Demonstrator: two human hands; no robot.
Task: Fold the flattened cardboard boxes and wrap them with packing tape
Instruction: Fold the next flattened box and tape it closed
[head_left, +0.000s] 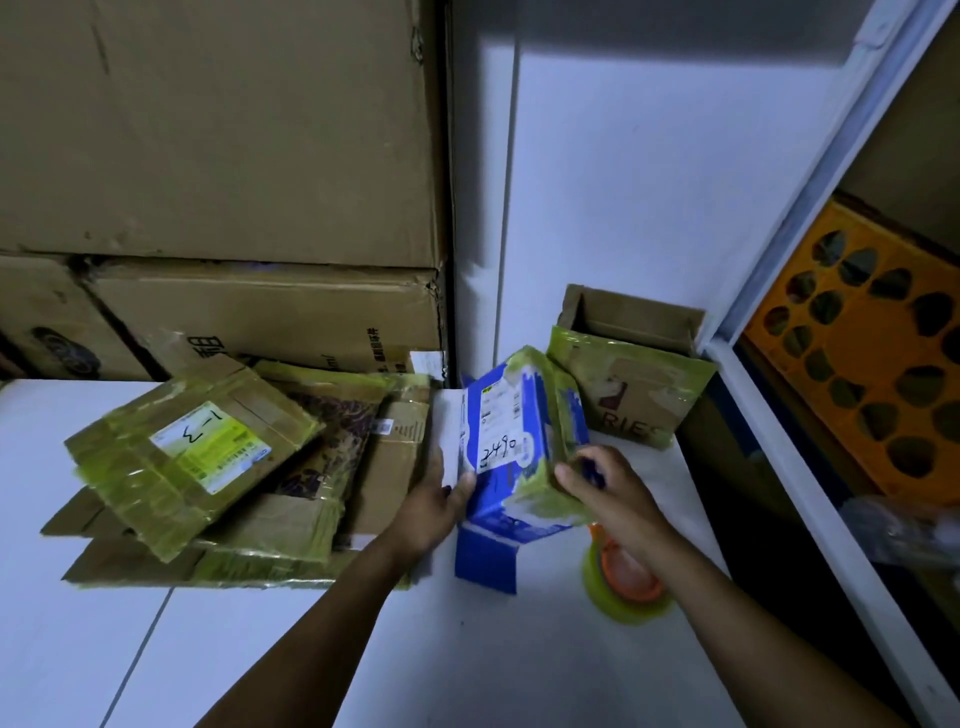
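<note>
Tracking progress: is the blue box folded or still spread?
Folded: blue box is a compact taped bundle; one flap sticks out below.

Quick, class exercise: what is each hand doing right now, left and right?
Left hand: holding the left edge of the blue box.
Right hand: holding the same box's right side, fingers curled round it.

Printed blue-and-white cardboard box (511, 447), banded with glossy, crinkled yellow-green plastic tape; its paper label is matt. The pile of flattened boxes (208, 467) is matt brown corrugated cardboard under the same shiny tape. The tape roll (623, 582) is glossy translucent plastic on a smooth orange core. The table (156, 649) is smooth and white. The stacked cartons (208, 130) are dull, scuffed brown cardboard.
</note>
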